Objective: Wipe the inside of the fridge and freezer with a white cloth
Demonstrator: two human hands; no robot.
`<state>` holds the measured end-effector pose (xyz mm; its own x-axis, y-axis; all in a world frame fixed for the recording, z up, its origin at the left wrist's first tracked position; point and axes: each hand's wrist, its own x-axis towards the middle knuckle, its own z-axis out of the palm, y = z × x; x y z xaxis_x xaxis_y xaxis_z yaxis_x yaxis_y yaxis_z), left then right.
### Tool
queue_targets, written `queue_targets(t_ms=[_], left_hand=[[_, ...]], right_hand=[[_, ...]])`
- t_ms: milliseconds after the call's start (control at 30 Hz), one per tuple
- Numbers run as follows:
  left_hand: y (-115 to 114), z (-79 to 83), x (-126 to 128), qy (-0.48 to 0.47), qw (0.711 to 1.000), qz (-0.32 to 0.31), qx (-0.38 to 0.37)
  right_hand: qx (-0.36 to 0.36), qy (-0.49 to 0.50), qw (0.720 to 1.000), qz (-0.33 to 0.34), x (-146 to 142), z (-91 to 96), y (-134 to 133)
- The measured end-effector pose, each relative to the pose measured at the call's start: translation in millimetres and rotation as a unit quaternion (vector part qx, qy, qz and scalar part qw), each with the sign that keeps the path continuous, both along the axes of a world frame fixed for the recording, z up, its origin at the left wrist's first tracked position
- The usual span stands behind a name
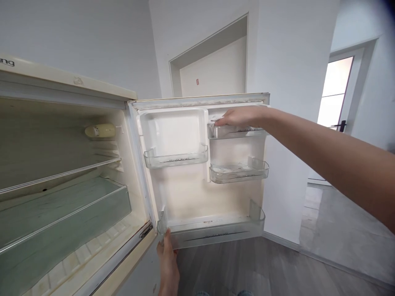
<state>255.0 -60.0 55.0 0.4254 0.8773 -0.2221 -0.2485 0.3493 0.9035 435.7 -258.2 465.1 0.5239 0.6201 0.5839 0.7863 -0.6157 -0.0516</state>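
The fridge door point(191, 197) stands open, its inner side facing me. My right hand point(239, 117) reaches into the upper right door shelf point(226, 132), fingers closed on a crumpled white cloth or tissue point(212, 122); part of it is hidden by the hand and the shelf. At the door's lower left, my left hand point(168, 255) grips the front of the long bottom door shelf point(216, 237), thumb up along its corner. Clear plastic shelves also sit at the middle left point(175, 160) and middle right point(239, 176) of the door; whitish residue shows in the right one.
On the left is the open fridge compartment point(132, 197) with a glass shelf point(61, 174), a greenish clear drawer point(77, 222) and a yellowed lamp cover point(100, 130). Behind the door are a wall niche point(216, 65) and white wall. A doorway point(336, 90) stands at right, above grey flooring point(247, 267).
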Motion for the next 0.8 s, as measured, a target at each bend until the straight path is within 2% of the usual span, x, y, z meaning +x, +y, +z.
queue_targets(t_ms=[67,233,367,467,600,800], left_hand=[[-1.2,3.3,0.6,-0.004,1.0,-0.006,-0.023],[-3.1,9.9,0.7,-0.009,0.999,0.003,-0.039],[-1.5,10.1,-0.9,0.002,0.999,-0.001,-0.042],[-0.6,9.8,-1.5,0.017,0.999,0.002,-0.041],[0.4,7.1,-0.8,0.021,0.999,0.001,-0.027],[1.6,0.8,-0.3,0.004,0.999,-0.003,-0.04]], right_hand=[[-0.016,0.068,0.997,-0.009,-5.3,-1.7,-5.7],[0.03,0.136,0.99,-0.019,-17.3,-5.8,-32.6],[0.059,0.197,0.978,-0.024,-10.4,-4.1,-59.8],[0.082,0.199,0.976,-0.047,-3.1,-4.0,-73.1],[0.118,0.163,0.979,-0.032,-6.9,-12.5,-71.1],[0.192,0.165,0.967,-0.012,-30.1,-22.6,-41.0]])
